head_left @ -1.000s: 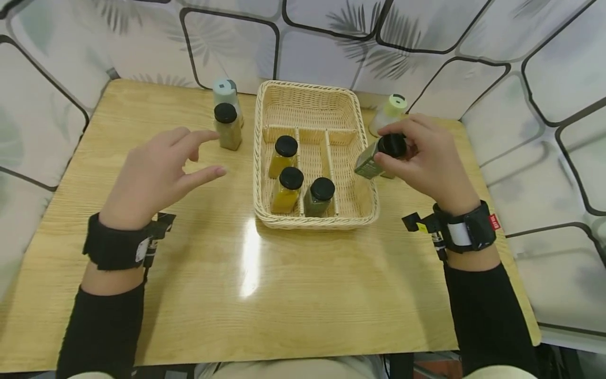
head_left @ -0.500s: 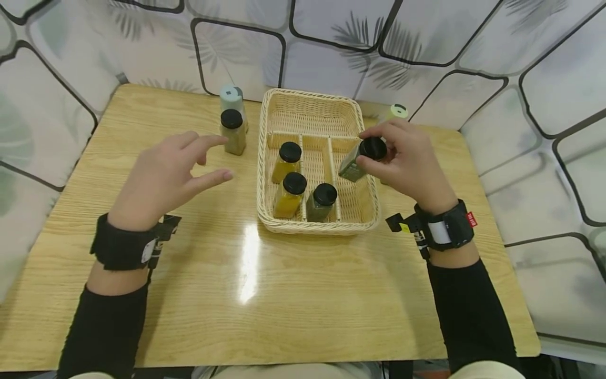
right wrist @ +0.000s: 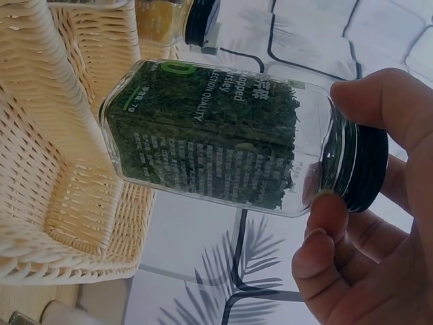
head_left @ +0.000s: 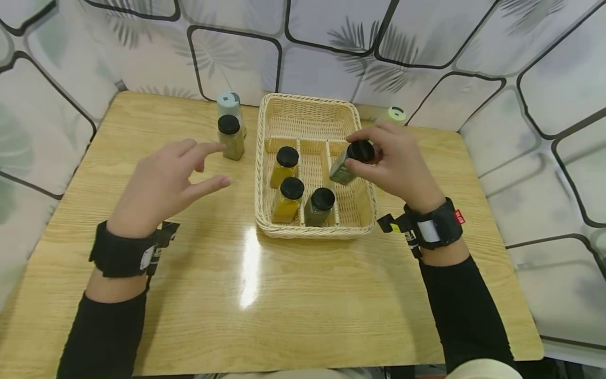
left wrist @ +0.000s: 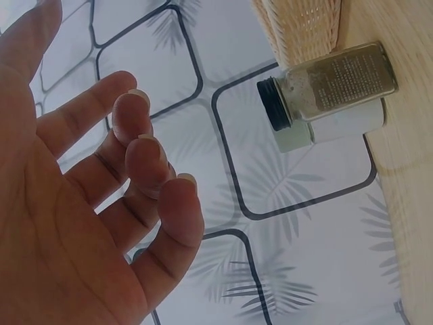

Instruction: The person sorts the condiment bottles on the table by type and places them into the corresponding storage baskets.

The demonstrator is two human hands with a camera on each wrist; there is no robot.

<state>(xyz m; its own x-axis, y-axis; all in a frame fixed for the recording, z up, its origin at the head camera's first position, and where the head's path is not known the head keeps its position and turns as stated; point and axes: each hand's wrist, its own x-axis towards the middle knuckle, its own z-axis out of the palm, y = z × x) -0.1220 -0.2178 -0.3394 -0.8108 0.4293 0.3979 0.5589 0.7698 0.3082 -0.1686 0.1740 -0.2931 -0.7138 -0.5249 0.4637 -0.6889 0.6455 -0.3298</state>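
Note:
My right hand (head_left: 390,160) pinches a glass jar of chopped parsley (right wrist: 210,132) near its black lid, thumb on one side and fingers on the other. The jar tilts over the right compartment of the wicker basket (head_left: 259,173). My left hand (head_left: 163,181) is held above the table on the left, holding nothing, its fingers relaxed and thumb apart. Its index fingertip overlaps a black-lidded spice jar (head_left: 232,142) in the head view; in the left wrist view that jar (left wrist: 345,78) stands apart from the fingers.
Two jars of yellow spice (head_left: 286,202) stand in the basket's left compartment, and a dark green jar (head_left: 319,208) in the middle one. Behind the left spice jar is a pale blue-capped shaker (head_left: 228,102). A yellow-green-capped container (head_left: 395,115) stands behind my right hand.
My right hand has carried the parsley jar leftward, from the basket's right rim to over the right compartment. The left hand has stayed nearly in place. The head view has shifted slightly.

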